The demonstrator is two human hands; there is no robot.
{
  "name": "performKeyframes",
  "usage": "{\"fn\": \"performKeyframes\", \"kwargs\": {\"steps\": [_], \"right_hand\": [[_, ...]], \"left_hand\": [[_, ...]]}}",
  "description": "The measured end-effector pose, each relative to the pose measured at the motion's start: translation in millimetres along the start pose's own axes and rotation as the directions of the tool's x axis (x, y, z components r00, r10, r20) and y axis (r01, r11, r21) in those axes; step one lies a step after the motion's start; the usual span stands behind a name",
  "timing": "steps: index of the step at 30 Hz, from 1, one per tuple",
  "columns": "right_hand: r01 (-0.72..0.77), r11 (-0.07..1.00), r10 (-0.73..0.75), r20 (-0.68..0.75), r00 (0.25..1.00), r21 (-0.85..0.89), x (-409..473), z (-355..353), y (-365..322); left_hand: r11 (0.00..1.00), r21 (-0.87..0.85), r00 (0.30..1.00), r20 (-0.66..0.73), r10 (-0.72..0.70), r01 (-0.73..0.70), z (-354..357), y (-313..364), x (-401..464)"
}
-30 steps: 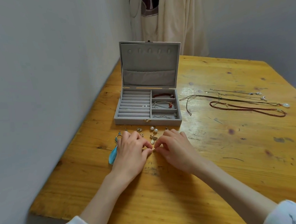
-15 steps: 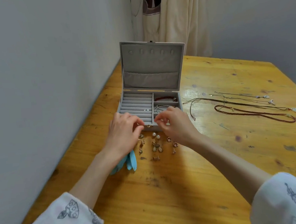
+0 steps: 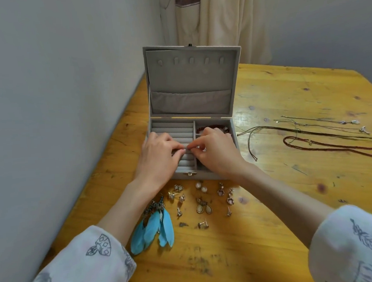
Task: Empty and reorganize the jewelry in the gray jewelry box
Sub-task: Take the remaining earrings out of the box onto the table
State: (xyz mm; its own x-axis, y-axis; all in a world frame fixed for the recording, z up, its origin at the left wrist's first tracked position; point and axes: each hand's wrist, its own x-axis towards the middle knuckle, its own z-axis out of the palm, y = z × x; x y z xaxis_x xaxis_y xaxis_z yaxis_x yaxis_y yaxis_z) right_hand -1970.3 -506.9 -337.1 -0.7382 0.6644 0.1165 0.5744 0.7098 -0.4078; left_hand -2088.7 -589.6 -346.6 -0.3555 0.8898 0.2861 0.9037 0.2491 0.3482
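The gray jewelry box [image 3: 189, 96] stands open on the wooden table [image 3: 273, 200], lid upright. My left hand [image 3: 157, 158] and my right hand [image 3: 216, 152] hover over its ring-roll section, fingertips meeting in a pinch at a tiny item too small to make out. A red bracelet [image 3: 210, 127] shows in the back right compartment. Several small earrings [image 3: 204, 207] lie on the table in front of the box, with blue feather earrings [image 3: 152, 229] beside my left forearm.
Several necklaces [image 3: 325, 137] lie stretched out on the table's right side. A wall runs close along the table's left edge. A cream cloth [image 3: 216, 17] hangs behind the box.
Both hands have moved from the table in front of the box up and forward over the ring rolls, fingertips still together. The camera has come closer.
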Motion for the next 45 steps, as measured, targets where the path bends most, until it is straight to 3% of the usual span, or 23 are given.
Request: {"fn": "performKeyframes", "kwargs": {"steps": [5, 11, 16, 26, 34, 45], "right_hand": [[-0.026, 0.999, 0.025, 0.002, 1.0, 0.039, 5.7, 2.0, -1.1], [-0.037, 0.999, 0.037, 0.061, 0.997, 0.004, 20.0, 0.5, -2.0], [-0.034, 0.999, 0.034, 0.144, 0.989, -0.002, 30.8, -5.0, 0.1], [0.054, 0.989, -0.049, 0.037, 0.998, -0.139, 14.3, -3.5, -5.0], [0.002, 1.0, -0.002, -0.036, 0.999, 0.003, -69.3, -23.5, -2.5], [-0.091, 0.986, 0.092, -0.002, 0.996, 0.142, -163.2, 0.6, 16.1]], "left_hand": [[0.998, -0.058, 1.0, 0.022, -0.022, 0.023, -1.5, -1.6, 1.8], [0.992, -0.026, 0.98, 0.161, -0.118, 0.124, -5.1, 4.4, 20.5], [0.992, -0.053, 0.953, 0.288, -0.097, 0.117, -7.0, -1.3, 29.1], [0.99, 0.13, 0.989, 0.128, -0.077, 0.06, -3.1, 12.5, 7.7], [0.997, -0.065, 0.997, 0.059, -0.048, 0.051, -22.2, 44.0, -57.3], [1.0, 0.028, 0.999, 0.036, -0.014, 0.013, 2.6, 80.9, -132.5]]}}
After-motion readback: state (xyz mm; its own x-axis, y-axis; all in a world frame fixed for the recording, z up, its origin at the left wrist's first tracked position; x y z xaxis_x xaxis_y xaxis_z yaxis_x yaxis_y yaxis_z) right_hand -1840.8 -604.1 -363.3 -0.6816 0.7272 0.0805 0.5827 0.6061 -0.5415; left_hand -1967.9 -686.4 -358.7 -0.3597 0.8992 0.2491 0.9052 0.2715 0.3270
